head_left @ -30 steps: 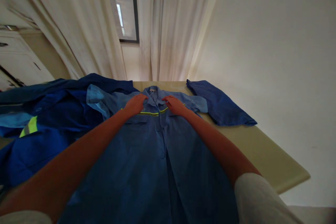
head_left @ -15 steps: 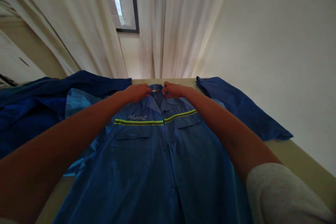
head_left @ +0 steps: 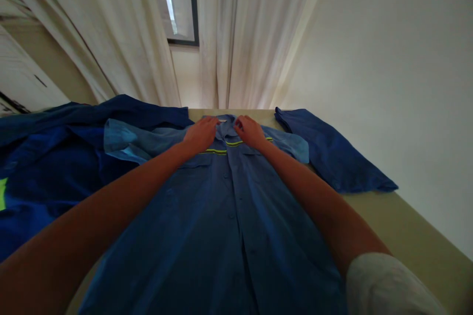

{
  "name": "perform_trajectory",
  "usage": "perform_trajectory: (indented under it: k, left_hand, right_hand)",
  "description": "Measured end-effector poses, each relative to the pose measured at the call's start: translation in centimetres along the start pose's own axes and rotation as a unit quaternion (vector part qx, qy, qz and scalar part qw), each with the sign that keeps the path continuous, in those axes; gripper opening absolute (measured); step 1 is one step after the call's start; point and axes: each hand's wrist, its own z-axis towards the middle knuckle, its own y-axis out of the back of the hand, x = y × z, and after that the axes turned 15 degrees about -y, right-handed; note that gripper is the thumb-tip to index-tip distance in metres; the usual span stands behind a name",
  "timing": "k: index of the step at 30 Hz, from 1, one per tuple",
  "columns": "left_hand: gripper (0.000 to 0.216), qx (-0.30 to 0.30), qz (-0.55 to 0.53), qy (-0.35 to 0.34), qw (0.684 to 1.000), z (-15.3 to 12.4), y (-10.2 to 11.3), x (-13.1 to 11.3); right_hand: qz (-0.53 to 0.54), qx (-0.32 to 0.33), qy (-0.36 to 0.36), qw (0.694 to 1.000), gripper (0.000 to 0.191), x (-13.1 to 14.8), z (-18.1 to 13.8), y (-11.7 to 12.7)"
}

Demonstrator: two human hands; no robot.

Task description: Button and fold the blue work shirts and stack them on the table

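Note:
A blue work shirt (head_left: pixel 221 216) with a yellow-green reflective stripe lies face up and buttoned on a beige table (head_left: pixel 402 226), collar at the far end. My left hand (head_left: pixel 201 134) rests palm down on the shirt's left collar and shoulder, fingers together and lying flat. My right hand (head_left: pixel 250 131) lies on the right side of the collar in the same way. Both arms stretch forward over the shirt's front. Nothing is gripped in either hand as far as I can see.
A heap of darker blue garments (head_left: pixel 55 157) covers the table's left side. A folded dark blue piece (head_left: pixel 328 155) lies at the far right. White curtains (head_left: pixel 244 34) and a window hang behind the table; a plain wall stands to the right.
Both hands slid a little back from the collar's far edge onto the collar and shoulders. The view has shifted, so the chest stripe now sits mostly under my hands.

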Motion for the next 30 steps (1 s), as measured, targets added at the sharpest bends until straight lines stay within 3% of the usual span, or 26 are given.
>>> perform_trajectory:
  k: [3, 5, 9, 13, 17, 20, 26, 30]
  left_hand:
    - [0.025, 0.061, -0.062, -0.05, 0.995, -4.3, -0.1, -4.0]
    - [0.021, 0.091, -0.104, -0.047, 0.989, -6.4, -0.6, -6.2]
    - [0.015, 0.092, -0.14, 0.003, 0.986, -7.3, -1.9, -8.6]
    - [0.013, 0.08, -0.155, 0.04, 0.984, -6.7, -2.7, -8.9]
    - [0.009, 0.035, -0.169, 0.056, 0.984, -7.3, -3.4, -9.2]
    - [0.008, 0.0, -0.178, 0.069, 0.982, -7.7, -3.9, -9.6]
    - [0.006, -0.03, -0.193, 0.098, 0.976, -7.6, -4.7, -10.2]
    - [0.008, -0.087, -0.197, 0.074, 0.974, -8.1, -5.1, -10.5]
  right_hand:
    - [0.003, 0.045, -0.014, 0.999, 0.032, 1.0, -6.3, 0.8]
    - [-0.021, 0.077, -0.027, 0.996, 0.039, 1.9, -10.1, 1.0]
    - [-0.072, 0.077, -0.065, 0.992, 0.034, 3.5, -14.4, 0.2]
    - [-0.027, 0.036, -0.1, 0.994, 0.021, 3.5, -15.4, -1.1]
    - [0.146, -0.01, -0.103, 0.984, 0.026, 1.6, -15.7, -2.4]
    - [0.229, -0.007, -0.078, 0.97, 0.023, 0.6, -15.9, -3.0]
    - [0.203, 0.003, -0.049, 0.978, 0.017, 0.9, -15.8, -3.1]
    - [0.156, 0.012, -0.066, 0.986, 0.018, 1.5, -16.0, -2.7]
